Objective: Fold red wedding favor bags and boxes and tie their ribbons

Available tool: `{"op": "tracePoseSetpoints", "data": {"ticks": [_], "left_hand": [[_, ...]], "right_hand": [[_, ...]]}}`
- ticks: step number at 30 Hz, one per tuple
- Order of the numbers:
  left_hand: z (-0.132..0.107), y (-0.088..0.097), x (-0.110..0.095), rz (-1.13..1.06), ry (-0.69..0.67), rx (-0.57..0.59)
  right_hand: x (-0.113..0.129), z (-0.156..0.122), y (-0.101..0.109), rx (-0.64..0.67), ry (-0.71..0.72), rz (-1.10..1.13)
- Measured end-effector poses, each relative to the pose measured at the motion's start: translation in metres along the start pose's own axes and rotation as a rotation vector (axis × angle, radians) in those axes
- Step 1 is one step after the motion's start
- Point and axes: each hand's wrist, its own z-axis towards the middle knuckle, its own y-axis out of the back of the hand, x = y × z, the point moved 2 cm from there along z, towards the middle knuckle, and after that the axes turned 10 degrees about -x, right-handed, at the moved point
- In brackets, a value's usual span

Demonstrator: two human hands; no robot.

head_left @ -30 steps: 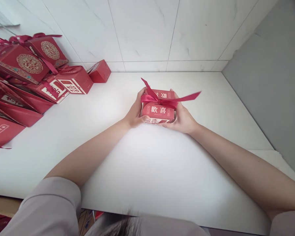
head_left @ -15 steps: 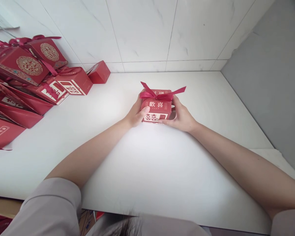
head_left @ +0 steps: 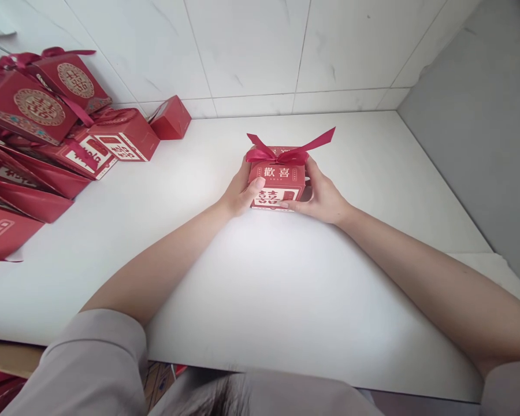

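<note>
A red gift box (head_left: 278, 180) with white Chinese characters is at the middle of the white table (head_left: 260, 289). Across its top lies a dark red ribbon (head_left: 281, 156) tied in a bow, with two loose ends sticking up and out. My left hand (head_left: 241, 190) grips the box's left side, thumb on the front. On the right side, my right hand (head_left: 325, 193) holds it with the thumb along the lower front edge. The fingers behind the box are partly hidden.
At the left, several red boxes (head_left: 43, 110) with ribbons are piled up, and flat-sided red bags (head_left: 30, 185) lean in front of them. A small red box (head_left: 172, 118) stands by the tiled wall (head_left: 247, 52). A grey panel (head_left: 481, 127) bounds the right side.
Both hands still hold the box, with hardly any change in grip. The whole view has shifted slightly, so the table and boxes appear a little higher.
</note>
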Motion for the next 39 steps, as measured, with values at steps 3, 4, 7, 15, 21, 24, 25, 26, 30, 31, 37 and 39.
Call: {"op": "tracePoseSetpoints", "data": {"ticks": [3,4,7,15,21,24,25,26,30,31,37,39], "left_hand": [[-0.001,0.001,0.003,0.024,0.017,0.005],[-0.001,0.002,0.003,0.029,0.026,0.004],[0.000,0.002,0.003,0.026,0.056,-0.007],[-0.001,0.002,0.001,0.013,0.124,-0.003],[-0.002,0.006,0.007,0.051,0.123,-0.010],[-0.002,0.006,0.007,0.044,0.123,-0.010],[-0.002,0.006,0.007,0.041,0.125,-0.010],[-0.002,0.006,0.006,0.038,0.128,-0.009],[-0.001,0.003,0.002,0.024,0.146,0.005],[-0.001,0.003,0.001,0.023,0.151,0.005],[-0.001,0.001,-0.001,0.002,0.153,-0.009],[0.000,0.001,0.000,-0.006,0.152,-0.008]], "right_hand": [[-0.002,0.001,0.000,0.001,0.003,0.024],[-0.003,0.001,0.000,0.005,0.004,0.030],[-0.005,0.002,0.000,0.022,0.001,0.039],[-0.012,0.001,0.000,0.041,-0.021,0.052],[-0.009,0.001,0.000,0.042,-0.028,0.070],[-0.007,0.002,0.000,0.042,-0.031,0.073],[-0.007,0.002,0.000,0.044,-0.033,0.075],[-0.006,0.002,0.000,0.048,-0.035,0.075],[-0.006,0.001,0.000,0.050,-0.046,0.060],[-0.006,0.001,0.000,0.049,-0.049,0.057],[-0.004,0.001,0.000,0.045,-0.046,0.064],[-0.004,0.001,0.000,0.038,-0.043,0.064]]}}
